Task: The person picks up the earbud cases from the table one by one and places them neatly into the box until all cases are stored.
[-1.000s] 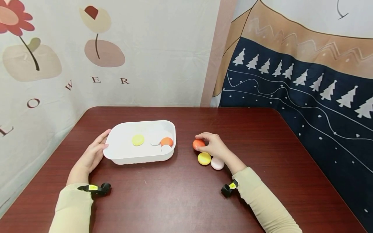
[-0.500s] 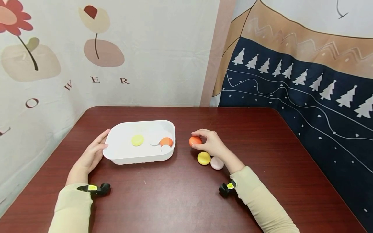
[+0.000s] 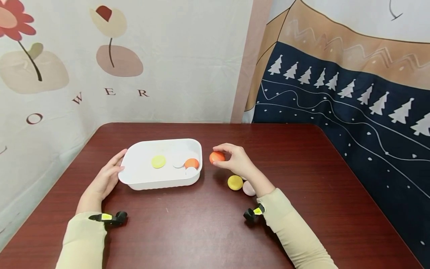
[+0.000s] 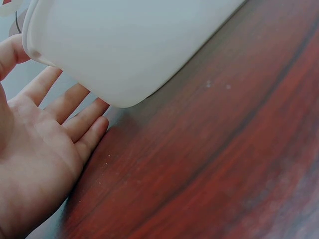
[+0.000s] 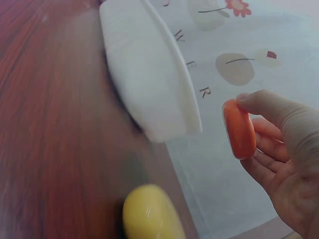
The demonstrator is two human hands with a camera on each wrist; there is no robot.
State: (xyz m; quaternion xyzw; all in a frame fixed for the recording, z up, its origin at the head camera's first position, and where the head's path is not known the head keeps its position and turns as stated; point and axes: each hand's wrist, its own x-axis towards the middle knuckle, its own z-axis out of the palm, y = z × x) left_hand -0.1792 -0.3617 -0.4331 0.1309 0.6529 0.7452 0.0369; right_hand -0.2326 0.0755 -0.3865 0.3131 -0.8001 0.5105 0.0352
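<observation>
In the head view my right hand (image 3: 237, 161) pinches a smooth orange rounded disc (image 3: 216, 157) between thumb and fingers, raised off the table to the right of a white bin (image 3: 158, 184). The right wrist view shows this orange disc (image 5: 239, 130) edge-on, with a pale underside. My left hand (image 3: 105, 179) touches the bin's left end, its thumb at the rim and its fingers extended along the wall. In the bin lie a yellow disc (image 3: 158, 161), an orange disc (image 3: 192, 163) and white round pieces (image 3: 178, 164).
On the brown table (image 3: 188, 231), below my right hand, lie a yellow disc (image 3: 235, 182) and a pale pink disc (image 3: 249, 188). A sliver of another pale piece shows behind the yellow one, mostly hidden by the wrist. Patterned cloths hang behind the table.
My right hand has lifted the orange disc from beside the yellow one and carried it left and up towards the bin. My left hand and the bin stay put.
</observation>
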